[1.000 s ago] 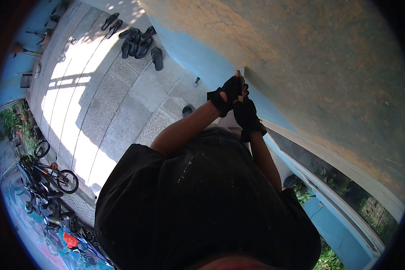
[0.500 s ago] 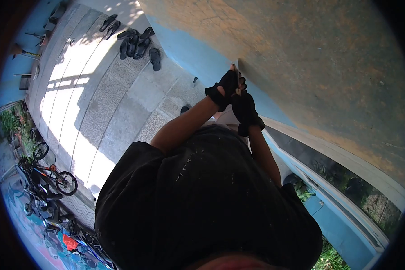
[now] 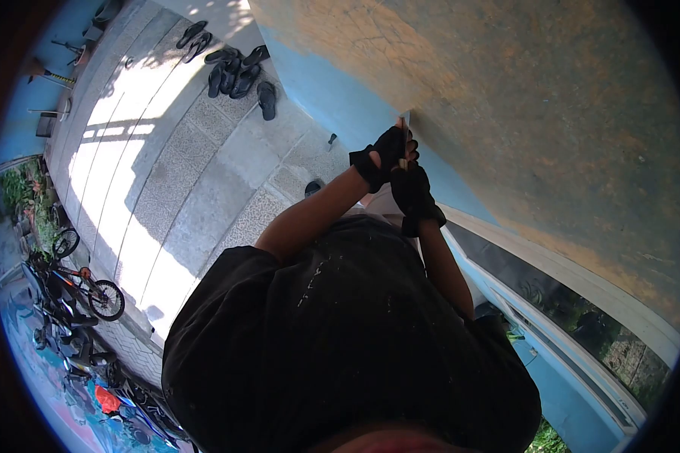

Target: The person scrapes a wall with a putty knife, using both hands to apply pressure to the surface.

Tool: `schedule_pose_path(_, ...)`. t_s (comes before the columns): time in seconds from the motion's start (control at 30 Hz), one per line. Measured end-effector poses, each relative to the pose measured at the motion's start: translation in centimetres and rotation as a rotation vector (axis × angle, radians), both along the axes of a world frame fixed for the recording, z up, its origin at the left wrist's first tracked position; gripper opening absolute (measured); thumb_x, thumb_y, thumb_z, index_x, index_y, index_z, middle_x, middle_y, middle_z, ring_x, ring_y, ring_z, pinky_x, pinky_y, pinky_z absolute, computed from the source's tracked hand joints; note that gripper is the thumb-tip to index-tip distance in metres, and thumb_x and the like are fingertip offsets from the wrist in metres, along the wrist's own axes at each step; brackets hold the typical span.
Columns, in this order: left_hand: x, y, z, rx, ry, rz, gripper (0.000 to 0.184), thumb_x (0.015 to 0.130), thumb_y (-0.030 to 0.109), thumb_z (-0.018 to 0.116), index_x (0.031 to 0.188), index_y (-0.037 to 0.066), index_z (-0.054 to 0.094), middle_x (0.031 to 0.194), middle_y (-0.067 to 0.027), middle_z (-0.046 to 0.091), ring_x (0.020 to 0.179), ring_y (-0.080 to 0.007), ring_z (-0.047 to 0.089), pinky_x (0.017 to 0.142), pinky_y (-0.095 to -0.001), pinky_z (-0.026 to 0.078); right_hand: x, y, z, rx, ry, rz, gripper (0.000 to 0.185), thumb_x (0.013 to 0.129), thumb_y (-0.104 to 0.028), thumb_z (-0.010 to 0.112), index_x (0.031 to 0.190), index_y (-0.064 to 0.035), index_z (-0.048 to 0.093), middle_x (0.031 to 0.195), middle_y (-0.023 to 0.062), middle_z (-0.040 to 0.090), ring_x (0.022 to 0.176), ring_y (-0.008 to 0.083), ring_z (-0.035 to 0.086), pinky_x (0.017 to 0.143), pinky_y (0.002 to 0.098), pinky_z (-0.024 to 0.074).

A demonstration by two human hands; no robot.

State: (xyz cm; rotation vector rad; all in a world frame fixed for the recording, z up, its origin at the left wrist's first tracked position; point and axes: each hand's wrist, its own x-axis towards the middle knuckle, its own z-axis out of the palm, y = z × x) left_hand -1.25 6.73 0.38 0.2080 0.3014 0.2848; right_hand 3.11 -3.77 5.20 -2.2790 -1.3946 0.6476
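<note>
no lettering can be read (none at all).

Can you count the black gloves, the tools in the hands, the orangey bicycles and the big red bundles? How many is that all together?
Black gloves: 2
Held tool: 1
Orangey bicycle: 1
Red bundle: 1
Total: 5

The paved floor [image 3: 223, 185] bears 2 dark sandals [image 3: 198, 47] side by side, a cluster of sandals [image 3: 243, 81] near them, 1 lone sandal [image 3: 266, 100] just beside it, and a small dark object [image 3: 332, 141].
</note>
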Motion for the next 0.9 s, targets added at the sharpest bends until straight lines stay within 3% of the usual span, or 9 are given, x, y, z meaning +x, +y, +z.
schedule_pose_path(0.03,0.0,0.7,-0.4,0.003,-0.004,-0.001,0.053,0.094,0.064,0.038,0.067,0.019,0.038,0.056,0.0031,0.033,0.055,-0.0148,0.036,0.056,-0.0299,0.034,-0.2,0.6,0.1,-0.01,0.076,-0.113,0.03,0.088,-0.027,0.052,0.09,-0.0002,0.064,0.086,0.0219,0.065,0.081,0.0404,0.063,0.068,0.0457,0.0485)
schedule_pose_path(0.23,-0.3,1.9,-1.7,-0.146,-0.026,0.066,0.054,0.093,0.065,0.038,0.065,0.019,0.04,0.055,0.0022,0.033,0.057,-0.015,0.038,0.056,-0.031,0.034,-0.3,2.1,0.3,-0.066,0.195,-0.096,0.032,0.088,-0.028,0.052,0.089,0.002,0.061,0.088,0.0244,0.063,0.084,0.0397,0.062,0.072,0.0461,0.0494)
schedule_pose_path(0.37,0.8,0.1,-1.1,-0.006,0.055,0.054,0.054,0.094,0.063,0.039,0.065,0.018,0.04,0.054,0.0015,0.032,0.056,-0.0158,0.037,0.056,-0.0322,0.033,-0.6,0.7,2.3,-0.056,0.094,-0.03,0.033,0.087,-0.028,0.053,0.09,0.0033,0.061,0.089,0.0244,0.063,0.086,0.0399,0.062,0.073,0.0457,0.0493)
schedule_pose_path(0.47,0.0,1.3,-2.0,-0.135,-0.034,0.043,0.053,0.094,0.063,0.038,0.065,0.018,0.041,0.054,0.0013,0.033,0.055,-0.0158,0.036,0.056,-0.0323,0.034,-1.0,1.8,1.3,-0.088,0.181,-0.222,0.034,0.086,-0.029,0.055,0.091,0.0035,0.061,0.09,0.0238,0.064,0.086,0.0399,0.063,0.072,0.0446,0.0496)
schedule_pose_path(0.57,-0.1,2.3,-2.8,-0.133,0.009,0.06,0.053,0.094,0.064,0.038,0.066,0.018,0.042,0.055,0.0011,0.034,0.056,-0.016,0.037,0.056,-0.0328,0.034,-0.9,2.5,0.5,-0.096,0.151,-0.196,0.035,0.086,-0.03,0.055,0.093,0.0036,0.061,0.09,0.0244,0.064,0.086,0.0402,0.063,0.073,0.0453,0.0497)
schedule_pose_path(0.7,-0.2,0.0,0.9,-0.128,-0.001,-0.025,0.053,0.093,0.065,0.039,0.066,0.019,0.042,0.056,0.0014,0.034,0.057,-0.0163,0.039,0.057,-0.0338,0.036,-0.1,0.6,3.0,-0.109,0.164,-0.102,0.037,0.086,-0.032,0.054,0.094,0.0034,0.061,0.091,0.0249,0.064,0.087,0.0405,0.063,0.073,0.0459,0.0497)
schedule_pose_path(0.77,-0.1,0.2,1.7,-0.076,0.045,-0.027,0.053,0.094,0.063,0.039,0.067,0.018,0.042,0.057,0.0009,0.036,0.058,-0.0172,0.041,0.057,-0.0331,0.036,0.3,0.0,2.4,-0.198,0.201,-0.263,0.038,0.086,-0.033,0.054,0.095,0.003,0.062,0.092,0.0245,0.065,0.086,0.0404,0.063,0.074,0.0462,0.0495)
schedule_pose_path(0.83,-0.1,0.0,0.6,-0.117,-0.044,-0.01,0.052,0.094,0.062,0.039,0.068,0.018,0.042,0.058,0.0,0.037,0.057,-0.018,0.041,0.056,-0.032,0.036,0.6,0.4,1.5,-0.219,0.166,-0.245,0.039,0.087,-0.034,0.053,0.098,0.0028,0.062,0.093,0.0238,0.065,0.089,0.0403,0.063,0.075,0.0463,0.0496)
schedule_pose_path(0.9,0.2,1.2,-0.1,-0.051,0.045,0.02,0.051,0.096,0.061,0.037,0.07,0.018,0.042,0.058,-0.0007,0.038,0.056,-0.0174,0.041,0.054,-0.0313,0.037,0.4,1.1,-1.0,-0.197,0.318,-0.321,0.04,0.086,-0.034,0.054,0.099,0.0026,0.064,0.092,0.0245,0.066,0.089,0.0409,0.063,0.075,0.0463,0.0498)
